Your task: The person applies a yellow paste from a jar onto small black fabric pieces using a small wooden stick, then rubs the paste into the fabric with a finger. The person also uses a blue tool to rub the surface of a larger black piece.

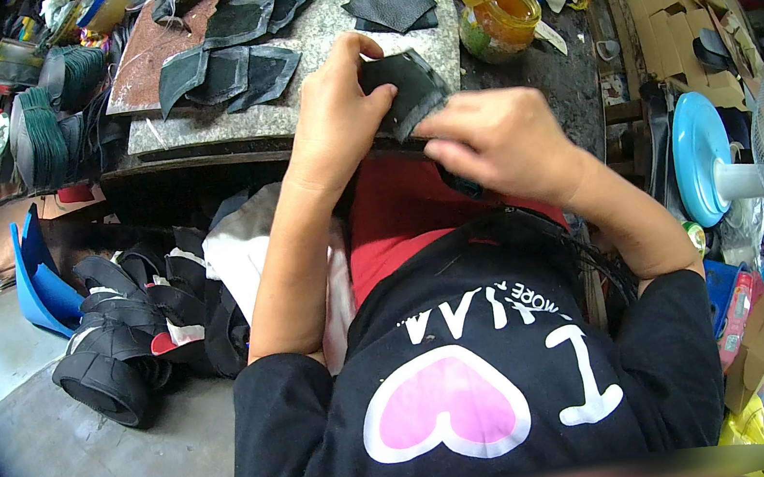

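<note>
A dark green-black leather piece with a lighter border is held up just over the near edge of the stone-topped table. My left hand grips its left side, thumb and forefinger closed on it. At its lower right edge is my right hand, slightly blurred, with curled fingers pinched on the border. Several similar leather pieces lie overlapped on the table's left half. Beyond the held piece rests another small stack of leather pieces.
An open jar of amber-coloured contents stands right of the stone top. Spools of dark cord crowd the left. Below them, black curved shoe parts are heaped on the floor near a blue plastic stool. A fan stands at right.
</note>
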Demonstrator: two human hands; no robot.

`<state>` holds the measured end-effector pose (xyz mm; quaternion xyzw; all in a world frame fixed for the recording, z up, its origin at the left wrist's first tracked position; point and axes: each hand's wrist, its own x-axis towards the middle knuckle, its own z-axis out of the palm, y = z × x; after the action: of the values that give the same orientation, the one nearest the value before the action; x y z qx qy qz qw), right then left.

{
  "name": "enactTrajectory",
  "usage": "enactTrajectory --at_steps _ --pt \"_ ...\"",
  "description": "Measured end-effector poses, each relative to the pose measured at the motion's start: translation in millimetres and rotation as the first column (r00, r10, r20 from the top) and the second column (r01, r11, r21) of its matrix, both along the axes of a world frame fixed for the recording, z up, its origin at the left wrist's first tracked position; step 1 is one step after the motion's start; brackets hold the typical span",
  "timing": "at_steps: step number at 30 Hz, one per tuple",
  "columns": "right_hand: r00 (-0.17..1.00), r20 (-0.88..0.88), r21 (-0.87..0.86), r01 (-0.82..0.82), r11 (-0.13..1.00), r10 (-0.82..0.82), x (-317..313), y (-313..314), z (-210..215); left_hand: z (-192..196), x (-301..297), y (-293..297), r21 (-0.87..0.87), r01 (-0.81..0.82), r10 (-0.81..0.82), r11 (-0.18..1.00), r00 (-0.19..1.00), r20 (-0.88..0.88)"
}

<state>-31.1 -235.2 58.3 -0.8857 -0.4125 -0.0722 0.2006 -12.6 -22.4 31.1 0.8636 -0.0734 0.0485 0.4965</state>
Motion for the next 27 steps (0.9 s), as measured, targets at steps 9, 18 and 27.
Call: enactTrajectory --at_steps 9,18,27 --pt "0.979 0.162 -0.09 0.139 0.986 -0.124 32.5 -12.4 -24.7 3.8 9.0 10.7 0.184 0.191 -0.217 0.964 0.967 0.13" --pt "0.981 0.191 -0.093 0.036 0.995 -0.017 31.9 -20.5 -31.3 -1.6 6.3 8.5 0.189 0.141 -0.169 0.972 0.976 0.139" --pt "0.984 -0.179 -0.068 -0.029 0.997 0.016 10.4 -26.4 -19.9 6.9 -2.0 0.7 0.258 -0.037 0.017 0.966 0.997 0.079"
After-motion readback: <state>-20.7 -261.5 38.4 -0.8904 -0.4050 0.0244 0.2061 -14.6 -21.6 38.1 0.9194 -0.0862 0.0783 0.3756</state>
